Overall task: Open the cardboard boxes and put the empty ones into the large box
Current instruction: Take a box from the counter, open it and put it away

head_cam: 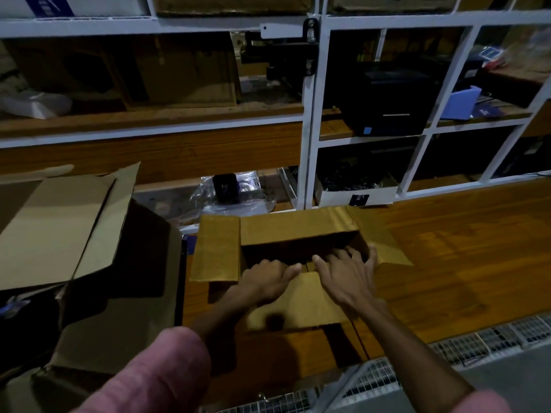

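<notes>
The small cardboard box (pixel 298 251) sits on the wooden worktop (pixel 447 263), just in front of the white shelving frame (pixel 310 114), with all four top flaps folded outward: the left flap (pixel 216 248), the far flap (pixel 295 228), the right flap (pixel 384 242) and the near flap (pixel 301 302) that hangs toward the person. Its inside is dark and what it holds, if anything, cannot be told.

The step in hand looks like checking or clearing the inside before the box is moved. To do it well, both hands should sweep the bottom fully, keep the near flap pressed down so it does not spring back over the opening, and lift the box only once it proves empty.

The large box (pixel 98 263) stands open just to the left, its big flap (pixel 59 225) raised, so the carry is short and leftward.

The left hand (pixel 268 278) lies at the near rim, knuckles up, fingers curled down over the edge; whether they grip the flap cannot be told. The right hand (pixel 346 275) reaches into the opening, fingers spread and straight, thumb out toward the right wall. Both forearms stretch forward from pink sleeves (pixel 161 374).
</notes>
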Demonstrator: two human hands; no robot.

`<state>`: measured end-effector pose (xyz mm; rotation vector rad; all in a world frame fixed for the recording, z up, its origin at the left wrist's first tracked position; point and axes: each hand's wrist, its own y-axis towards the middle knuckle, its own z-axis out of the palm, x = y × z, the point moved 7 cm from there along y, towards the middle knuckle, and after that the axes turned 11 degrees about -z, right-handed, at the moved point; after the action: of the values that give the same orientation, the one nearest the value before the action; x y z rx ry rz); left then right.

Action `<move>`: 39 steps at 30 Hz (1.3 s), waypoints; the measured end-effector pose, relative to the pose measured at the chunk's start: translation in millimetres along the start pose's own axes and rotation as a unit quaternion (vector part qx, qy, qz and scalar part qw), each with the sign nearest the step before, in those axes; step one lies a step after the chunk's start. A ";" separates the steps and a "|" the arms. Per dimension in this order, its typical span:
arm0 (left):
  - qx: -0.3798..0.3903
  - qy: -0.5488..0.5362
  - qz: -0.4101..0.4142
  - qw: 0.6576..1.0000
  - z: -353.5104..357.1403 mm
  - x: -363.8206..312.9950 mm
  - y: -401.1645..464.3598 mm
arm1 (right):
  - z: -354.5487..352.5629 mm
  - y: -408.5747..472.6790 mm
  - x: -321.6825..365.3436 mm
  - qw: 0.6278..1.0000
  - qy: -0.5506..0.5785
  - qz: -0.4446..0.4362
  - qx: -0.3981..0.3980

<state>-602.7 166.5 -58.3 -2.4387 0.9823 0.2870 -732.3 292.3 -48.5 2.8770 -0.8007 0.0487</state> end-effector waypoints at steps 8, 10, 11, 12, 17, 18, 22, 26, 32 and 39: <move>-0.231 0.120 0.002 0.965 -59.2 9.3 42.0 | -1.7 -4.0 -3.0 1.000 -0.005 0.014 0.002; -0.240 0.124 -0.020 0.963 -70.6 19.8 56.9 | -1.2 -2.8 -2.4 1.000 -0.011 0.017 0.004; -0.234 0.123 -0.033 0.964 -74.0 25.5 64.7 | -0.6 -1.4 -2.1 1.000 -0.014 0.019 0.004; -0.221 0.122 -0.045 0.967 -75.1 31.5 72.5 | 0.1 -0.1 -2.1 1.000 -0.018 0.020 0.003; -0.173 0.102 -0.057 0.978 -64.9 49.3 98.9 | 1.8 2.1 -2.1 0.999 -0.037 0.026 -0.003; -0.174 0.087 -0.052 0.979 -65.0 51.0 101.9 | 1.9 2.7 -1.9 0.999 -0.040 0.029 -0.001; -0.162 0.021 -0.046 0.986 -67.8 55.9 111.4 | 5.4 5.4 -1.9 0.998 -0.048 0.035 0.004; -0.178 -0.015 -0.041 0.983 -72.0 55.8 105.6 | 8.9 7.6 -3.2 0.997 -0.064 0.040 0.008; -0.275 0.055 0.003 0.960 -62.8 37.7 49.9 | 7.8 6.1 -3.2 0.997 -0.063 0.041 0.011; -0.292 -0.015 -0.003 0.956 -16.1 43.5 -17.0 | 2.6 3.9 -2.2 0.998 -0.054 0.033 -0.012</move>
<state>-559.3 142.9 -54.2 -2.9468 0.9782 0.6958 -736.2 289.8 -50.7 2.8506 -0.9096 -0.1099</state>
